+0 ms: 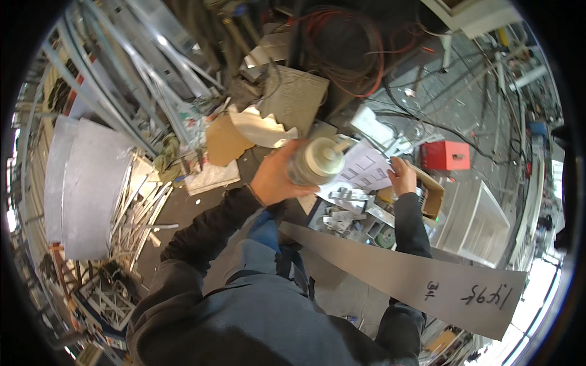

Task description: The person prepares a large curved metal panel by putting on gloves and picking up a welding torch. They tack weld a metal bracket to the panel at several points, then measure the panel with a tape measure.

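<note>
Cream-capped bottle (316, 161) gripped in the left hand (276, 177); right hand (401, 175) rests loosely open on papers (365, 168) beside it. Tipped, the bottle could spill onto them.

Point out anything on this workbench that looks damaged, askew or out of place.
The pale sheet behind the left hand has a torn, jagged edge. Thin metal strips lie in a loose tangle at left. The left hand holds a bottle; the right hand rests on papers.

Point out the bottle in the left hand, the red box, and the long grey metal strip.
bottle (317, 161), head view, on its pale cap end.
red box (445, 155), head view, on its front face.
long grey metal strip (403, 274), head view, on its middle.
</note>
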Action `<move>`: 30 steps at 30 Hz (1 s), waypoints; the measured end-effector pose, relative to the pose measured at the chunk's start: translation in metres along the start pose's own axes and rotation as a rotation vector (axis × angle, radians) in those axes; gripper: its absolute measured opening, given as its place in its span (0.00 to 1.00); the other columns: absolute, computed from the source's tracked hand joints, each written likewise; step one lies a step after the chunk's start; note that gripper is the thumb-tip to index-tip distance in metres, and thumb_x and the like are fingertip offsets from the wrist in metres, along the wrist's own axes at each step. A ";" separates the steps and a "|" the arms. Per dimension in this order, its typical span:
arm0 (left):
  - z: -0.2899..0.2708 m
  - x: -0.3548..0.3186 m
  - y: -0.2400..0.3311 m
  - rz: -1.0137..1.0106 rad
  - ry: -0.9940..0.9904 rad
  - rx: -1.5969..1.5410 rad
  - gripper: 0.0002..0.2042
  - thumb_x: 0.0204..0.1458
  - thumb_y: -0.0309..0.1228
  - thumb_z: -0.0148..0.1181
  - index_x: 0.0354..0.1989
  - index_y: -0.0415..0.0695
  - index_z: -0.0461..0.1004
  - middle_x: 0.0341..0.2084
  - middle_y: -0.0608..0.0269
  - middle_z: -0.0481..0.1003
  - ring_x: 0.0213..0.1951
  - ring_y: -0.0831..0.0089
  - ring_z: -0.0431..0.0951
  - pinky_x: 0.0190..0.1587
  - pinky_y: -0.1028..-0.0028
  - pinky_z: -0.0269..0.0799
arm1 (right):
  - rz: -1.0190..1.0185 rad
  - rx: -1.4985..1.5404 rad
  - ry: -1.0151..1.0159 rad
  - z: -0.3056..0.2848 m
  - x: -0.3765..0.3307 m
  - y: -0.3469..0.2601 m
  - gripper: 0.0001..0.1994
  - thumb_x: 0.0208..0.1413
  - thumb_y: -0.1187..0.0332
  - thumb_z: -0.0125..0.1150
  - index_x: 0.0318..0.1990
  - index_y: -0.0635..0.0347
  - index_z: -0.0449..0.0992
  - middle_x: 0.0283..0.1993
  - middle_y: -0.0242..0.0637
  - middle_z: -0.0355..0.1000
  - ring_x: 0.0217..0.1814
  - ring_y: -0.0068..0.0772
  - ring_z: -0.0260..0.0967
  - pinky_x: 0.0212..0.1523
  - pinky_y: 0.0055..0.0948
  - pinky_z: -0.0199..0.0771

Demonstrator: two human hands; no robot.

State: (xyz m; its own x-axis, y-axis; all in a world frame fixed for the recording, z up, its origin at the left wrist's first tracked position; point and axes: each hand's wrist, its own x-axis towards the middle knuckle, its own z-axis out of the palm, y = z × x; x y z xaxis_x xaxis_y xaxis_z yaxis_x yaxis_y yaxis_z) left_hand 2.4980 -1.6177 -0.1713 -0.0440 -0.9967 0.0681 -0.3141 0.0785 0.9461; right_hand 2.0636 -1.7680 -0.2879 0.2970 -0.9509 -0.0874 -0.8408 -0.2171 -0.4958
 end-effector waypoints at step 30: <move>0.276 0.126 -0.146 0.193 -0.386 -0.133 0.49 0.37 0.37 0.84 0.70 0.50 0.59 0.61 0.49 0.74 0.62 0.48 0.76 0.63 0.58 0.72 | 0.084 -0.052 -0.097 0.005 -0.122 -0.053 0.06 0.56 0.73 0.64 0.39 0.55 0.85 0.44 0.40 0.80 0.48 0.50 0.78 0.49 0.43 0.78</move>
State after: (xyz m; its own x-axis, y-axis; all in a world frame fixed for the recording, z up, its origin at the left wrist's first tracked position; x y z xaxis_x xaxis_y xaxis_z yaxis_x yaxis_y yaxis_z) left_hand 2.2766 -1.7490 -0.3882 -0.4478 -0.8818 0.1477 -0.1424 0.2334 0.9619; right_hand 2.0739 -1.6395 -0.2555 0.2648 -0.9409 -0.2110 -0.8861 -0.1512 -0.4381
